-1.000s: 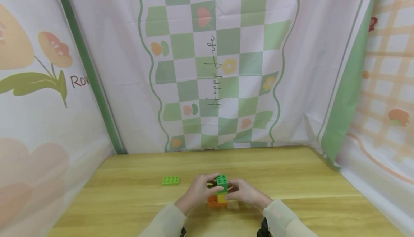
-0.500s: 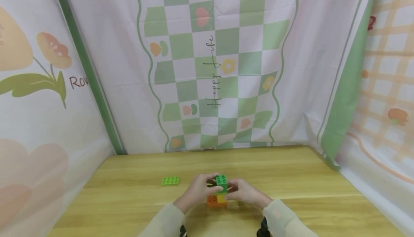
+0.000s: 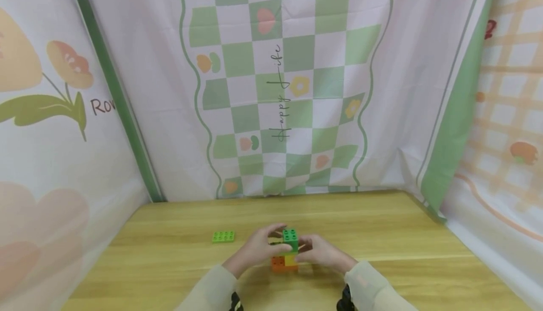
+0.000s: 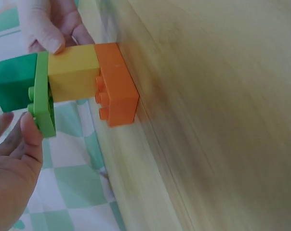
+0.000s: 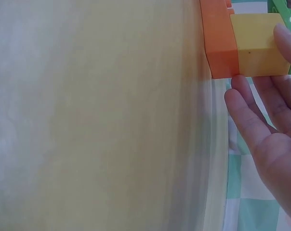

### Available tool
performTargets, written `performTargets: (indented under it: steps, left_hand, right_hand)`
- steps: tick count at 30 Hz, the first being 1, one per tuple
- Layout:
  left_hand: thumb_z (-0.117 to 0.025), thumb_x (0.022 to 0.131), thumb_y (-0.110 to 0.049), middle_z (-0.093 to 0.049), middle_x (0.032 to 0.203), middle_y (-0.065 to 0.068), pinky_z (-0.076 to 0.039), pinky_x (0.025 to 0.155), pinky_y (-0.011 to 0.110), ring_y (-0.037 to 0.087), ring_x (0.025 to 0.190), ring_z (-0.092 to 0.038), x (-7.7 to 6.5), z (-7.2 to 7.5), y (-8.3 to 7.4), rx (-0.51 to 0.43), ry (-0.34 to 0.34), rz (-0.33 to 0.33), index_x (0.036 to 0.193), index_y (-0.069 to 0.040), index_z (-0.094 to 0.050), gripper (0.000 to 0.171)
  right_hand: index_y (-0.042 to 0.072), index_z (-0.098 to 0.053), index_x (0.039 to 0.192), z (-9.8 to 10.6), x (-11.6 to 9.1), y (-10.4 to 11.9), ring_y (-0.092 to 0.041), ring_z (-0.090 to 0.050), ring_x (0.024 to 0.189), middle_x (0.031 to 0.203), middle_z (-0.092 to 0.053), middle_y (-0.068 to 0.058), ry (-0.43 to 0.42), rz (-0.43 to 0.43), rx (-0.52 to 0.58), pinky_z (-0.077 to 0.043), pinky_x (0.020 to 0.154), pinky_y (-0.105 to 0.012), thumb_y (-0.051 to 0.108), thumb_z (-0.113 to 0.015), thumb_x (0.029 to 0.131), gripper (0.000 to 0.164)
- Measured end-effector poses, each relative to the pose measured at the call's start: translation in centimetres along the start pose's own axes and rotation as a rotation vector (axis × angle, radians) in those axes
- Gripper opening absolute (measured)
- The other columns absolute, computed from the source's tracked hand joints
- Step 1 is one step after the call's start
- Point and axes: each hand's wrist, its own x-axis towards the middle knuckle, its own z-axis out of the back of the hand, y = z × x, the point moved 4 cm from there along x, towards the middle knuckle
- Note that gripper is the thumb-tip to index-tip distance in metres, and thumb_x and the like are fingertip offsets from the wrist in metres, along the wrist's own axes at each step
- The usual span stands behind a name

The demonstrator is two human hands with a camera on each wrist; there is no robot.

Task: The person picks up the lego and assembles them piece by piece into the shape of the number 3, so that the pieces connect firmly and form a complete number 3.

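Note:
A small tower of toy building bricks stands on the table between my hands. At its base is an orange brick (image 4: 120,82), with a yellow brick (image 5: 258,45) on one end of it. Above the yellow one sits a thin light green brick (image 4: 42,91), topped by a dark green brick (image 3: 290,241). My right hand (image 3: 324,254) grips the yellow brick from the right, thumb on its side. My left hand (image 3: 256,249) is spread at the tower's left, its fingers parted around the upper bricks and one fingertip right at the light green brick's overhanging end.
A separate flat lime green brick (image 3: 223,237) lies to the left on the wooden table (image 3: 360,221). Behind the table hangs a patterned cloth (image 3: 297,113), with more cloth at both sides.
My left hand has loosened and shifted slightly left, its upper fingers lifting away from the dark green brick. My right hand and the tower stay in place.

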Motion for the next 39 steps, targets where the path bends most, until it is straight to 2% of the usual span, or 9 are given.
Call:
performTargets:
  steps: [4, 9, 14, 17, 24, 28, 34, 39]
  left_hand:
    - [-0.065, 0.085, -0.035, -0.052, 0.127, 0.011, -0.047, 0.086, 0.039, 0.025, 0.109, -0.052, -0.2, 0.9, 0.1, -0.014, -0.039, 0.013, 0.133, -0.009, -0.046, 0.058]
    - [-0.063, 0.087, -0.036, -0.053, 0.125, 0.012, -0.047, 0.085, 0.037, 0.024, 0.108, -0.052, -0.4, 2.5, 0.2, -0.030, -0.124, -0.011, 0.131, -0.007, -0.048, 0.056]
    - [-0.063, 0.087, -0.033, -0.053, 0.124, 0.015, -0.048, 0.083, 0.038, 0.030, 0.108, -0.052, -0.7, 4.2, 0.4, -0.019, -0.195, -0.044, 0.130, -0.004, -0.049, 0.054]
    - [-0.064, 0.087, -0.033, -0.054, 0.124, 0.015, -0.048, 0.083, 0.039, 0.030, 0.107, -0.052, -0.9, 5.2, 0.8, -0.001, -0.227, -0.039, 0.129, -0.003, -0.049, 0.054]
    - [-0.066, 0.085, -0.028, -0.057, 0.119, 0.015, -0.050, 0.080, 0.038, 0.028, 0.103, -0.055, -1.5, 7.5, 2.6, 0.010, -0.326, 0.014, 0.124, -0.002, -0.053, 0.049]
    - [-0.067, 0.085, -0.024, -0.056, 0.120, 0.017, -0.049, 0.083, 0.042, 0.030, 0.103, -0.055, -2.0, 8.7, 3.5, 0.017, -0.372, 0.039, 0.124, 0.000, -0.053, 0.047]
    - [-0.068, 0.084, -0.022, -0.057, 0.118, 0.017, -0.043, 0.090, 0.050, 0.033, 0.105, -0.054, -2.8, 10.2, 5.0, 0.025, -0.435, 0.125, 0.124, 0.001, -0.053, 0.049]
    - [-0.068, 0.084, -0.023, -0.055, 0.120, 0.019, -0.043, 0.090, 0.049, 0.034, 0.107, -0.052, -3.6, 11.1, 6.7, 0.004, -0.464, 0.198, 0.126, 0.000, -0.051, 0.051]
  right_hand:
    - [-0.002, -0.058, 0.114, 0.0, 0.0, 0.2, -0.027, -0.058, 0.096, 0.108, -0.060, -0.010, -0.010, 0.010, -0.010, -0.050, 0.081, -0.038, 0.011, -0.067, 0.083, 0.035]
    - [-0.002, -0.058, 0.114, -0.1, 0.0, 0.3, -0.027, -0.058, 0.096, 0.108, -0.061, -0.010, -0.009, 0.006, -0.008, -0.050, 0.082, -0.037, 0.011, -0.067, 0.083, 0.035]
    - [-0.002, -0.057, 0.116, -0.1, 0.0, 0.2, -0.026, -0.058, 0.096, 0.109, -0.061, -0.010, -0.010, -0.010, -0.004, -0.049, 0.083, -0.038, 0.012, -0.067, 0.083, 0.037]
    - [-0.002, -0.057, 0.116, -0.1, -0.1, 0.1, -0.026, -0.057, 0.096, 0.108, -0.061, -0.009, -0.012, -0.013, -0.001, -0.049, 0.083, -0.038, 0.012, -0.067, 0.083, 0.038]
    - [-0.002, -0.057, 0.116, -0.1, -0.1, 0.2, -0.026, -0.057, 0.096, 0.108, -0.061, -0.008, -0.016, -0.017, -0.007, -0.049, 0.082, -0.037, 0.013, -0.068, 0.083, 0.038]
    - [-0.003, -0.056, 0.116, -0.1, -0.1, 0.3, -0.027, -0.057, 0.097, 0.108, -0.060, -0.008, -0.016, -0.021, -0.009, -0.049, 0.082, -0.036, 0.012, -0.068, 0.083, 0.038]
    - [-0.004, -0.056, 0.116, -0.1, -0.2, 0.4, -0.029, -0.056, 0.097, 0.108, -0.060, -0.009, -0.016, -0.018, -0.003, -0.049, 0.083, -0.038, 0.010, -0.067, 0.083, 0.038]
    - [-0.004, -0.056, 0.116, -0.1, -0.2, 0.4, -0.030, -0.056, 0.097, 0.108, -0.060, -0.009, -0.021, -0.014, -0.005, -0.049, 0.083, -0.038, 0.009, -0.067, 0.083, 0.038]
